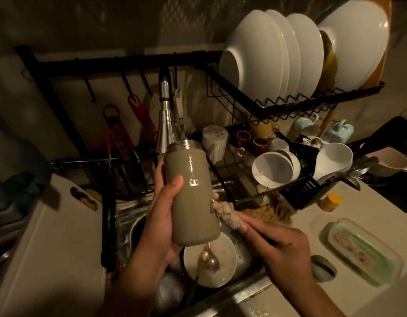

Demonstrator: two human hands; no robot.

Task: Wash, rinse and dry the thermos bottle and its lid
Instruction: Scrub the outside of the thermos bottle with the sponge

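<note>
Head view: thermos bottle (192, 193) held over the sink (127, 227), mouth up, just under the faucet (165, 115). Left hand (160, 221) wrapped round its body; right hand (278, 242) pinching a scrub cloth (227, 215) against its right edge. Dirty plate (210, 259) directly below — little clearance. Dish rack (289, 104) crowds the right; counter (296, 216) edge close.

Single head view, looking steeply down, close over sink (129, 227) and counter (289, 294).

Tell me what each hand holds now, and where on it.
Left hand grips the thermos bottle around its lower body. Right hand holds a scrubbing cloth by its near end.
</note>
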